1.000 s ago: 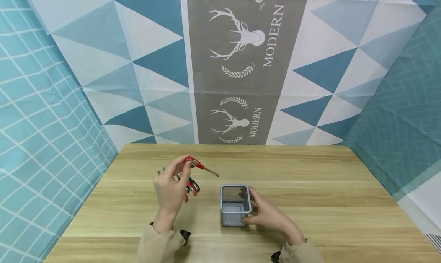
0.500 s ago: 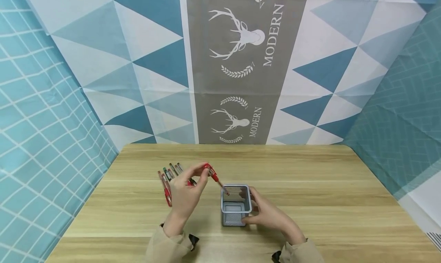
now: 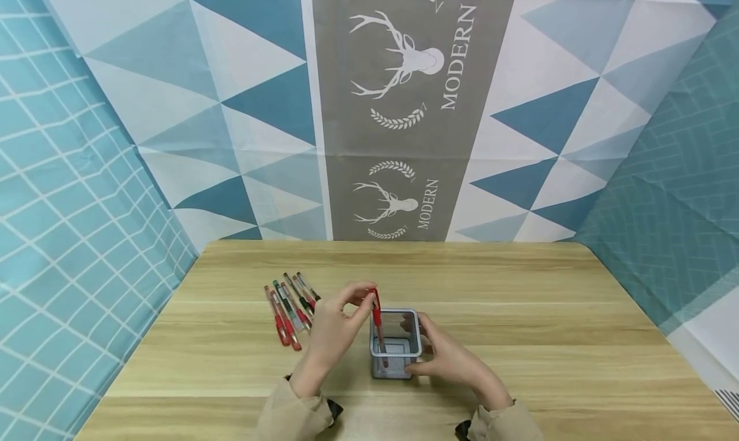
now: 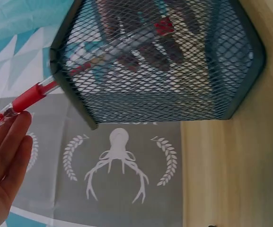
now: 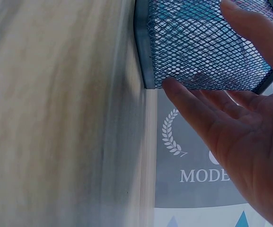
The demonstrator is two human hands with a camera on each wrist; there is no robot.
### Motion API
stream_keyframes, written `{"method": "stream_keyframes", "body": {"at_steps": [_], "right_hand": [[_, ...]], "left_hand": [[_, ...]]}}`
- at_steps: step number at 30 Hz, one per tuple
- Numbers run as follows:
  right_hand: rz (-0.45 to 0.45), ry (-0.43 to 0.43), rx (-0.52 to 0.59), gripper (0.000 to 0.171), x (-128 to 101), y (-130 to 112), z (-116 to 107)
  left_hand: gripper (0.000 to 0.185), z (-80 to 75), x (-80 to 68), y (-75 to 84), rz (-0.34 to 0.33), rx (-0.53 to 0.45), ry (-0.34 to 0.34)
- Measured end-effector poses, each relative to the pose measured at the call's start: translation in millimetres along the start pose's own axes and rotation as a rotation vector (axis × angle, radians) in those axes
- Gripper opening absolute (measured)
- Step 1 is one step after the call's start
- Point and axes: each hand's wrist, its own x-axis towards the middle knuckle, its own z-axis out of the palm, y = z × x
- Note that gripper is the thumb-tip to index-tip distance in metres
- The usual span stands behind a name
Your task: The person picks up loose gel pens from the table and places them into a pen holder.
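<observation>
A red pen (image 3: 378,320) stands nearly upright with its tip down inside a grey mesh pen holder (image 3: 392,366) near the table's front middle. My left hand (image 3: 364,298) pinches the pen's red cap end just above the holder's left rim. In the left wrist view the red pen (image 4: 34,95) passes over the rim into the mesh holder (image 4: 174,94), with my fingertips (image 4: 11,137) at its cap. My right hand (image 3: 420,346) grips the holder's right side, thumb at the near wall. In the right wrist view my fingers (image 5: 207,106) lie against the mesh holder (image 5: 193,47).
Several loose pens (image 3: 288,305), red, green and black capped, lie in a fanned row on the wooden table (image 3: 531,312) just left of my left hand. Patterned cloth walls enclose the table at the back and on both sides.
My left hand has carried the red pen rightward from above the loose pens to the holder and tipped it upright, tip now inside. The right hand has stayed on the holder.
</observation>
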Motion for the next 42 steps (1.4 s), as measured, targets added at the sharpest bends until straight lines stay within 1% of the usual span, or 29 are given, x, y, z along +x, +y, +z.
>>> {"method": "stream_keyframes", "body": {"at_steps": [2,4,7,11,15,27,32,37,42], "right_hand": [[0.006,0.001,-0.005,0.087,0.3,0.2,0.1],[0.014,0.003,-0.009,0.086,0.6,0.4,0.2],[0.022,0.003,-0.009,0.086,1.0,0.4,0.3],[0.023,0.002,-0.014,0.087,0.9,0.4,0.3],[0.024,-0.003,-0.003,0.087,0.5,0.7,0.3],[0.014,0.001,-0.005,0.087,0.7,0.4,-0.1],[0.021,0.003,-0.005,0.087,0.9,0.6,1.0],[0.022,0.001,-0.009,0.087,0.9,1.3,1.2],[0.022,0.009,-0.055,0.087,1.2,2.0,0.4]], "left_hand": [[0.015,1.7,-1.1,-1.2,-0.011,0.011,-0.025],[0.014,3.3,-2.1,-2.5,-0.037,0.014,-0.054],[0.013,5.3,-3.0,-4.3,-0.106,0.0,-0.09],[0.012,7.5,-4.2,-6.1,-0.211,-0.03,-0.123],[0.012,9.9,-5.8,-7.4,-0.263,-0.025,-0.145],[0.012,15.1,-8.2,-11.7,-0.283,0.012,-0.142],[0.012,15.4,-9.7,-14.7,-0.294,0.002,-0.132],[0.012,15.9,-10.5,-17.6,-0.29,0.0,-0.127],[0.014,18.2,-10.7,-21.7,-0.293,-0.001,-0.129]]}}
